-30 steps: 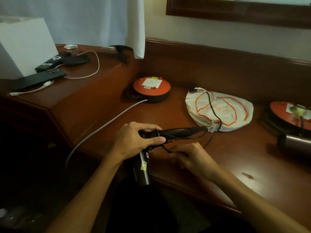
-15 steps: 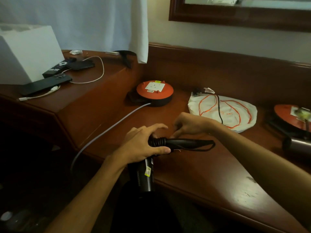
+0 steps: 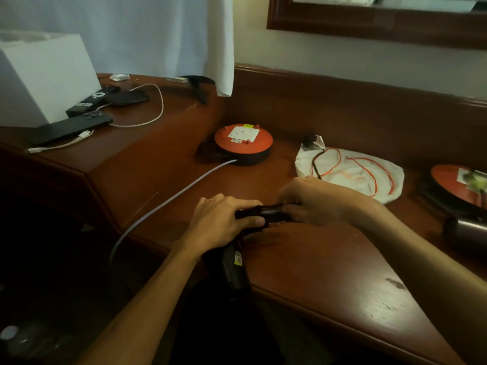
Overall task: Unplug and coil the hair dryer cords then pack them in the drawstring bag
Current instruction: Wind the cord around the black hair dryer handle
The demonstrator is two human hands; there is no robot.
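A black hair dryer (image 3: 233, 270) lies at the front edge of the wooden desk (image 3: 303, 259), its barrel hanging over the edge. My left hand (image 3: 224, 219) grips the handle where the black cord is wound round it. My right hand (image 3: 316, 201) holds the far end of the handle and the cord there; its fingers hide the cord. A white drawstring bag (image 3: 350, 175) with orange strings lies flat behind my right hand. A second, dark hair dryer (image 3: 466, 227) lies at the right edge.
An orange extension reel (image 3: 243, 143) with a white socket sits at the back, its grey cable (image 3: 171, 201) running off the desk's left edge. A second orange reel (image 3: 458, 183) is at far right. A white box (image 3: 44, 75), remotes and a phone lie on the raised left shelf.
My right hand went from below the handle, up behind it, and now closes on the handle's far end. The loose cord loop that trailed to the right is no longer visible.
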